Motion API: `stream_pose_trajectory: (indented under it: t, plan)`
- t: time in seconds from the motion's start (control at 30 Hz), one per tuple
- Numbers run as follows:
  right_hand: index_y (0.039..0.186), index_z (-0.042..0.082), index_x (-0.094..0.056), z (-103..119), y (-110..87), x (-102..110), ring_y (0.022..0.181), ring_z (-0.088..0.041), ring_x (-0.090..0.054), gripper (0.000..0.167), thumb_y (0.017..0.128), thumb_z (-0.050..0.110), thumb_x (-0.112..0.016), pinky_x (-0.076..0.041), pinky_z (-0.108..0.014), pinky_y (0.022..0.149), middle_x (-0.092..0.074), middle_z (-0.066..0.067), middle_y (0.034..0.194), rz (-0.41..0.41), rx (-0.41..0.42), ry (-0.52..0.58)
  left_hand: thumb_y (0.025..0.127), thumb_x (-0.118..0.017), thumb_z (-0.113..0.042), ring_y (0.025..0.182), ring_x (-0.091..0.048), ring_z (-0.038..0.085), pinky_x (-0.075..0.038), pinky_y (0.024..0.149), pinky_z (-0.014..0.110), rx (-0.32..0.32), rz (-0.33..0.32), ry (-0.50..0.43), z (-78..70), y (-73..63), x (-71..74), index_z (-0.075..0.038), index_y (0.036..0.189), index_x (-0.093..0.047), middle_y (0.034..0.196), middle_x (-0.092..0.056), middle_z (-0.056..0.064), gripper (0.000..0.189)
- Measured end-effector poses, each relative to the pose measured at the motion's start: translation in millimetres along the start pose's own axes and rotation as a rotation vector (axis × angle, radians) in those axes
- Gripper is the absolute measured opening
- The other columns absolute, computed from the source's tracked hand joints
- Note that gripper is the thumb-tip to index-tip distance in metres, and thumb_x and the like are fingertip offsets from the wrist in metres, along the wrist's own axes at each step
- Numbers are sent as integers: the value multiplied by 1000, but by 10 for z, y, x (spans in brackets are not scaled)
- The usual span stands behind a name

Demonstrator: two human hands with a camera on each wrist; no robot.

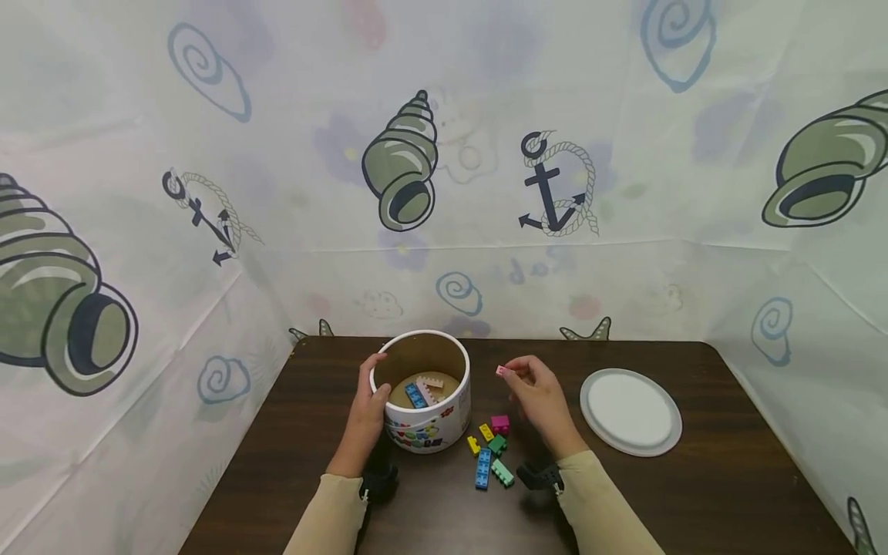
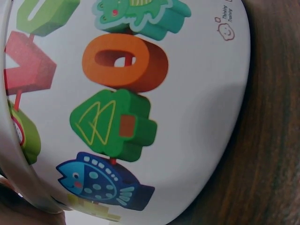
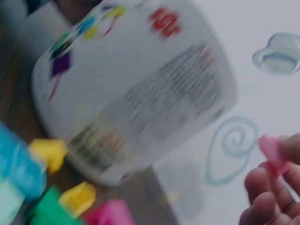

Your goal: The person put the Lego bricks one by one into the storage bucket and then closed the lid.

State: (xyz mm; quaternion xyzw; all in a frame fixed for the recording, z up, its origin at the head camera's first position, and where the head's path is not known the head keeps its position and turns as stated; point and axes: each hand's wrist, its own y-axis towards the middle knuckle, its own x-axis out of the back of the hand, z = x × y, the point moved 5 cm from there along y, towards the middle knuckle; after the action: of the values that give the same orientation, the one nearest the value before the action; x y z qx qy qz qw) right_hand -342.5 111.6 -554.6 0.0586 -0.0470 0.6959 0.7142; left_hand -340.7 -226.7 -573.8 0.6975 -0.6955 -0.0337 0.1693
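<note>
A round white tub (image 1: 433, 432) with colourful printing stands on the table, its top uncovered. My left hand (image 1: 368, 405) grips its rim at the left side, thumb toward the front. Inside lie several toy bricks, among them a blue brick (image 1: 415, 395) and a pale pink one. To the right of the tub, my right hand (image 1: 537, 393) pinches a small pink brick (image 3: 273, 152) between thumb and fingers, raised above the table. Below it sits a loose group of bricks: a blue brick (image 1: 482, 469), a mint brick (image 1: 502, 472), a green brick (image 1: 497, 445), a magenta brick (image 1: 499, 425) and small yellow ones.
A round white lid (image 1: 631, 412) lies flat on the dark wooden table (image 1: 728, 478), right of my right hand. Behind the table and along its sides hangs a pale cloth (image 1: 479, 200) printed with shells and anchors.
</note>
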Motion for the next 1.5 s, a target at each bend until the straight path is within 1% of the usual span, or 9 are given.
stream_pose_trajectory:
  t: [0.13,0.3,0.4,0.57,0.8,0.93,1.07,1.3,1.5]
  plan:
    - [119,21,-71,311,-11,-73,75,-35,-63,28,104,45,-73,-53,-31,57,-70,-10,103,23,108,90,111,-51,-38,151,-42,48,-31,123,71,7,0,3,27,-4,6,-31,165,-32,172,-32,14,58]
    - [115,15,-69,582,11,-260,62,-20,-59,29,106,41,-71,-50,-26,53,-68,-7,96,133,159,218,112,-52,-35,150,-43,48,-32,122,71,-2,-6,5,39,-13,15,-29,165,-31,172,-33,15,57]
    - [118,12,-66,680,31,-381,61,-15,-57,32,106,41,-71,-50,-25,53,-67,-9,94,190,146,292,112,-52,-33,150,-43,48,-32,122,70,-15,-3,2,24,-8,12,-27,166,-31,172,-34,15,58]
    - [122,12,-64,787,58,-583,65,-15,-58,30,107,38,-69,-52,-25,55,-65,-12,97,264,81,372,112,-52,-33,148,-45,45,-35,121,67,-26,-4,7,-1,1,8,-25,166,-31,171,-34,14,59]
    - [122,12,-63,897,113,-864,72,-12,-60,20,111,29,-63,-51,-21,61,-66,-3,98,335,-24,513,111,-52,-28,147,-46,39,-38,119,52,-45,-1,14,-14,22,-5,-23,167,-31,171,-34,12,60]
    - [117,13,-62,917,178,-1024,73,-11,-59,18,114,30,-58,-48,-20,61,-65,0,94,379,-64,594,111,-51,-28,145,-48,40,-39,118,55,-37,-7,21,-4,19,-5,-23,167,-31,169,-37,14,59]
    - [118,13,-58,902,255,-1136,74,-12,-60,20,115,32,-55,-50,-20,63,-60,-2,93,386,-108,577,111,-51,-35,145,-49,41,-38,119,62,-27,-16,27,8,13,11,-26,166,-32,168,-38,13,59]
    - [124,10,-57,886,278,-1211,76,-15,-66,28,114,36,-57,-58,-23,68,-57,-5,94,394,-181,378,110,-51,-38,147,-46,49,-35,121,73,-14,-13,28,33,2,14,-24,166,-30,169,-36,18,61]
    - [124,7,-55,883,275,-1184,78,-15,-66,34,114,40,-55,-59,-24,69,-57,-4,94,376,-182,410,111,-50,-34,148,-45,48,-34,121,74,-40,-5,24,5,8,-12,-22,167,-30,169,-35,17,60]
